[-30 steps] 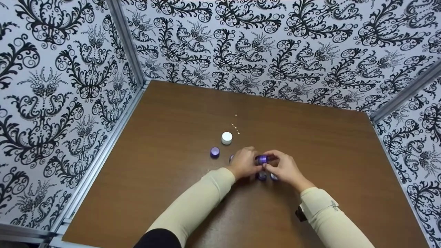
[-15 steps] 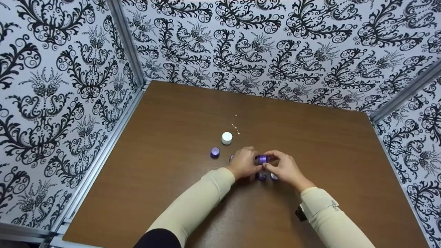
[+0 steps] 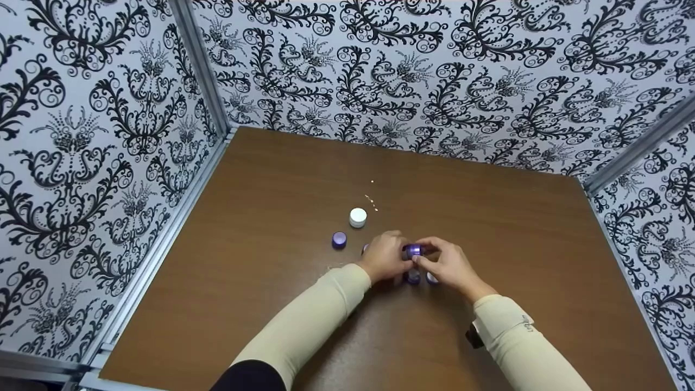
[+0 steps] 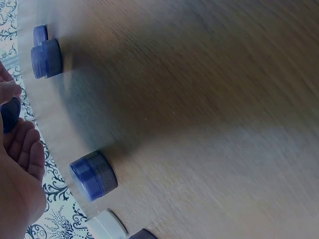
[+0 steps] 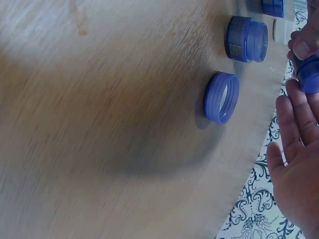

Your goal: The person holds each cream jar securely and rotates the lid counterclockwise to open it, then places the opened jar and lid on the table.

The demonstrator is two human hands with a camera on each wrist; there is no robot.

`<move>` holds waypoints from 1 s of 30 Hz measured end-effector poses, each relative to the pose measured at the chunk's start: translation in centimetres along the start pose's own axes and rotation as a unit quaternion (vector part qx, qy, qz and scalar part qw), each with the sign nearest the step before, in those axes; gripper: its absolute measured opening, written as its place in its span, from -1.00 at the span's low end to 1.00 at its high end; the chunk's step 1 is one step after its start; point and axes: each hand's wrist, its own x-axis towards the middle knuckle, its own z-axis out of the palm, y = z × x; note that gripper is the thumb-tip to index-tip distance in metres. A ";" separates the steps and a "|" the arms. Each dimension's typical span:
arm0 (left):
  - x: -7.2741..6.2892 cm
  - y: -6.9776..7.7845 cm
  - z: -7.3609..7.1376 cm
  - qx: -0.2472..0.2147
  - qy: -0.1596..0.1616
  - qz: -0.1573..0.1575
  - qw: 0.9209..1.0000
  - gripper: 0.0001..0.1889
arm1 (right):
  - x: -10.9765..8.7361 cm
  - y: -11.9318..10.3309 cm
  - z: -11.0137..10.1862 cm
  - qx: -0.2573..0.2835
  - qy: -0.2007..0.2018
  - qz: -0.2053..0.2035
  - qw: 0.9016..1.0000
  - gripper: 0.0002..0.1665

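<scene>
A small purple jar [image 3: 414,251], bluer in the wrist views, is held just off the table between both hands. My left hand [image 3: 386,255] grips it from the left, mostly hiding its left end. My right hand [image 3: 450,266] pinches its right end between thumb and fingers; in the right wrist view, the other fingers of the right hand [image 5: 299,164] stretch out beside the held jar [image 5: 310,77]. Below the hands stands an uncapped purple jar [image 5: 245,40], with a loose screw lid [image 5: 222,97] lying hollow side up beside it.
Left of the hands stand a white lidded jar [image 3: 358,218] and a purple jar [image 3: 339,240]. Another purple lidded jar [image 4: 94,175] is partly hidden by the left hand in the head view. Pale specks [image 3: 371,202] lie on the brown table [image 3: 488,206]; patterned walls [image 3: 407,70] border it.
Almost nothing differs. The right thumb and the held jar have shifted very slightly; both arms and the other jars keep their places.
</scene>
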 end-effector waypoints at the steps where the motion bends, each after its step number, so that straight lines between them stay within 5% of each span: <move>1: 0.0 0.0 0.0 0.000 -0.001 0.000 1.000 -0.63 | 0.0 0.0 0.0 0.002 0.001 0.000 1.000 -0.62; 30: 0.0 -0.2 0.0 0.010 -0.002 0.010 1.000 -0.58 | 0.1 0.1 -0.1 0.010 0.004 0.003 1.000 -0.67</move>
